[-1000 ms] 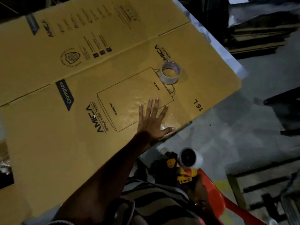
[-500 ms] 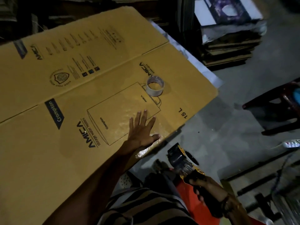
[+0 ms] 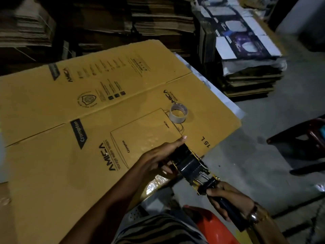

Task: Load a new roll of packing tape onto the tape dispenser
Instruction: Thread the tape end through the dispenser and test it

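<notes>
We judge the risk here to be the tape dispenser [image 3: 190, 166] twisting or its cutting edge nicking a finger, should either grip slacken; the right hand [image 3: 230, 199] is closed on its handle, the left hand [image 3: 158, 158] clasps its head, forefinger extended; the tape roll [image 3: 178, 113] lies beyond the left hand on the flattened carton [image 3: 70, 155], apart from both.

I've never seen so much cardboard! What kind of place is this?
Probably a packing or storage room for boxes. Stacks of flattened cartons fill the back, a big flattened box covers the work area, and both hands hold a tape dispenser.
</notes>
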Available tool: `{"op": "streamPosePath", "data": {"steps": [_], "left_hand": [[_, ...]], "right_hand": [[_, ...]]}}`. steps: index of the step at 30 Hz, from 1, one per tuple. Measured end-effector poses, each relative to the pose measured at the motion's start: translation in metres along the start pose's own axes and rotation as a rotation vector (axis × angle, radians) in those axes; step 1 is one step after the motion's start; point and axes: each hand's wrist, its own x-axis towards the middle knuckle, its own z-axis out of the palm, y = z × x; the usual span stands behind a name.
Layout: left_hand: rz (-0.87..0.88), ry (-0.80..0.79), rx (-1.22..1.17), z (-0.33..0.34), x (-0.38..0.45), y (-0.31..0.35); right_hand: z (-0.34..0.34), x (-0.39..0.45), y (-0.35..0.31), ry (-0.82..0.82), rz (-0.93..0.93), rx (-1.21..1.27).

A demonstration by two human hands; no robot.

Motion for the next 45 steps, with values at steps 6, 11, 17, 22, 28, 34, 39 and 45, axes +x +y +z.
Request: {"op": "streamPosePath", "data": {"steps": [6,11,17,22,28,34,39,45], "left_hand": [[0.016,0.146,-0.085,-0.031,-0.012,0.0],[0.112,0.317,-0.3,-0.052,-0.018,-0.007],[0.156,0.512,-0.476,-0.064,-0.026,-0.008],[0.171,0.572,-0.596,-0.08,-0.027,-0.014],[0.164,0.601,-0.588,-0.102,-0.023,-0.005],[0.195,0.78,-0.44,-0.129,0.004,0.024],[0.231,0.921,-0.467,-0.15,0.027,0.049],[0.246,1.024,-0.525,-0.17,0.055,0.056]], "right_hand": [[0.006,0.023,-0.062,-0.093,-0.04,-0.308],[0.022,0.038,-0.107,0.037,-0.068,-0.503],[0.028,0.086,-0.133,0.492,-0.241,-1.179],[0.035,0.119,-0.156,0.506,-0.378,-1.337],[0.021,0.16,-0.192,0.458,-0.519,-1.407],[0.004,0.205,-0.242,0.439,-0.676,-1.533],[-0.007,0.244,-0.284,0.386,-0.783,-1.58],[-0.013,0.291,-0.304,0.32,-0.867,-1.534]]}}
